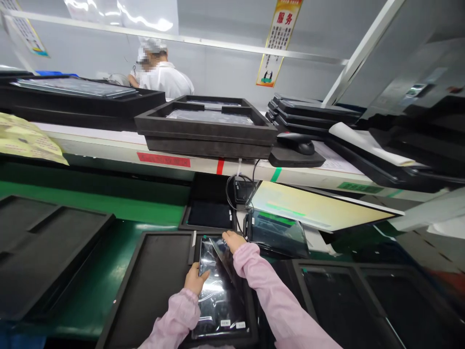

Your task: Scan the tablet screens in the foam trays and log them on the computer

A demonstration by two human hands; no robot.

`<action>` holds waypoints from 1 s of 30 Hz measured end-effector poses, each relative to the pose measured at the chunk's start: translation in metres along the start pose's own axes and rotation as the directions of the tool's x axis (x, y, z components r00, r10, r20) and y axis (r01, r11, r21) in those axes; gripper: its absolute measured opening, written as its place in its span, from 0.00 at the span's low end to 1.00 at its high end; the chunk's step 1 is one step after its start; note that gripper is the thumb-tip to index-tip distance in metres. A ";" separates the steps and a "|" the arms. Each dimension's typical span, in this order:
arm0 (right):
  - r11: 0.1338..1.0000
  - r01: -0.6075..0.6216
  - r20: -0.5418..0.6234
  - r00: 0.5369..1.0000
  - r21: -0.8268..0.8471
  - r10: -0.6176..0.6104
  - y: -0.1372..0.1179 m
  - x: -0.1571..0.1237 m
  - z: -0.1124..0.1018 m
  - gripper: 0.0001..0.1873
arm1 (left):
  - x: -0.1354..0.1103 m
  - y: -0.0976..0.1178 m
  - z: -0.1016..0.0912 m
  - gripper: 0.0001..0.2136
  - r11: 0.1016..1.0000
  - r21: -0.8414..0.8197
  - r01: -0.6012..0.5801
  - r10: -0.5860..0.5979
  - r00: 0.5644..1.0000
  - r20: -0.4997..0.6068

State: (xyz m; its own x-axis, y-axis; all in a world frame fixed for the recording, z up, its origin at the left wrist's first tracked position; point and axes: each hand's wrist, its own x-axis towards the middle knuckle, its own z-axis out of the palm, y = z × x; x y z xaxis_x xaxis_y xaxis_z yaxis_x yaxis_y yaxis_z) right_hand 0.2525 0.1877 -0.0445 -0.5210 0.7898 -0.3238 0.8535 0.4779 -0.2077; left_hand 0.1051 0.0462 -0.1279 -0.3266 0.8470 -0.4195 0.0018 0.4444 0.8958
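A glossy black screen panel with small white labels at its near end lies in the right compartment of a black foam tray. My left hand grips the panel's left edge, thumb over its face. At the far right corner, my right hand is closed on what looks like a clear protective film, its edge running diagonally over the panel. The fingertips of my right hand are partly hidden. The tray's left compartment holds nothing visible.
Another foam tray with dark panels lies at right, and one at left. Beyond stand a dark screen, a glossy panel and a tilted lit monitor. A shelf carries trays and a mouse; a person works behind.
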 end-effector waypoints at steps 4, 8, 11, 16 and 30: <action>0.998 -0.065 -0.097 0.993 0.007 0.065 0.009 -0.008 -0.006 0.18 | -0.004 0.007 -0.004 0.22 0.994 -0.096 -0.054 0.060 0.997 0.055; 0.992 -0.081 -0.214 0.972 0.098 0.100 -0.012 -0.054 0.004 0.19 | -0.030 0.022 -0.004 0.21 0.966 -0.240 -0.097 0.143 0.973 0.183; 0.949 -0.063 -0.206 0.970 0.308 0.131 -0.040 -0.096 0.013 0.30 | -0.061 0.040 0.004 0.26 0.907 -0.411 -0.092 0.278 0.865 0.419; 0.857 -0.338 0.019 0.933 0.389 0.360 -0.025 -0.125 0.000 0.36 | -0.082 0.051 0.021 0.22 0.965 -0.253 -0.069 0.235 0.656 0.717; -0.081 0.334 -0.283 0.885 0.939 0.369 -0.039 -0.198 -0.059 0.22 | -0.134 0.142 -0.040 0.27 0.833 0.072 -0.548 0.546 0.836 0.057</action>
State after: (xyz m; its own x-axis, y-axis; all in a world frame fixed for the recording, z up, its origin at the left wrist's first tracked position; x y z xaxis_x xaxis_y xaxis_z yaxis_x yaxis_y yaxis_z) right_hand 0.3229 0.0351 0.0821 -0.1440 0.9843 -0.1023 -0.2521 -0.1365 -0.9580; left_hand 0.1109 -0.0155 0.0616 -0.2179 0.9673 0.1296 0.2483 -0.0735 0.9659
